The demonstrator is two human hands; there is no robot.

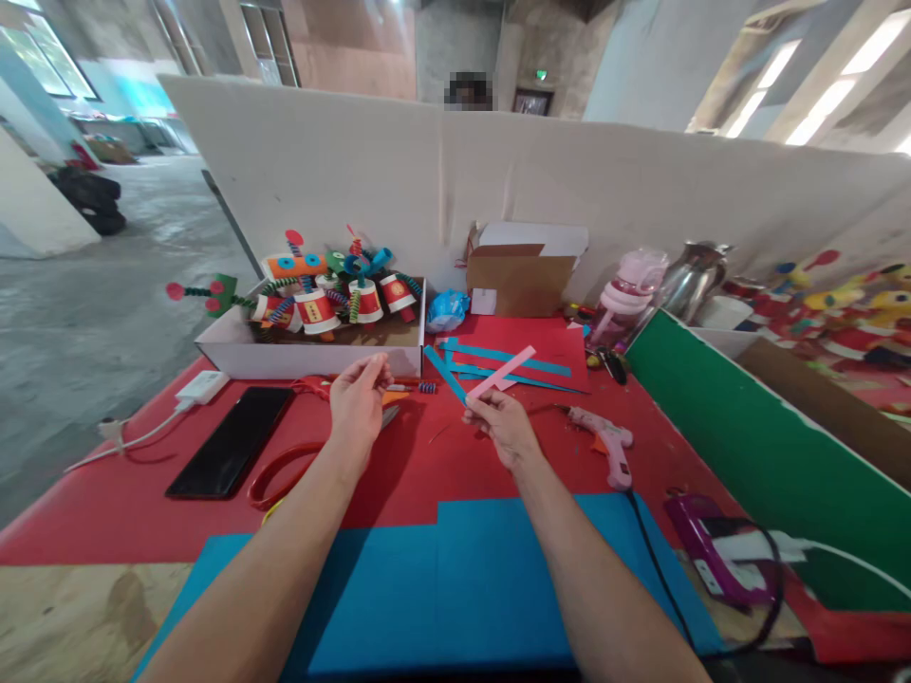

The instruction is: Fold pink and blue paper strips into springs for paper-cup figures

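My right hand (pixel 502 425) pinches two paper strips where they meet in a V: a blue paper strip (pixel 447 375) leaning left and a pink paper strip (pixel 507 370) leaning right. My left hand (pixel 362 394) is raised to the left of them, thumb and fingers pressed together; whether anything is between the tips cannot be made out. Below that hand lie scissors with red handles (pixel 274 474), partly covered by my left forearm. More blue paper strips (pixel 512 356) are spread on the red table covering (pixel 419 465) behind my right hand. A pink glue gun (pixel 608 441) rests to its right.
A white box (pixel 313 360) holds several paper-cup figures (pixel 317 311) at the back left. A black phone (pixel 232 441) and white charger (pixel 201 387) lie left. A green-sided box (pixel 769 455), pink bottle (pixel 626 299) and purple power strip (pixel 718 550) stand right. Blue sheets (pixel 484 588) cover the front.
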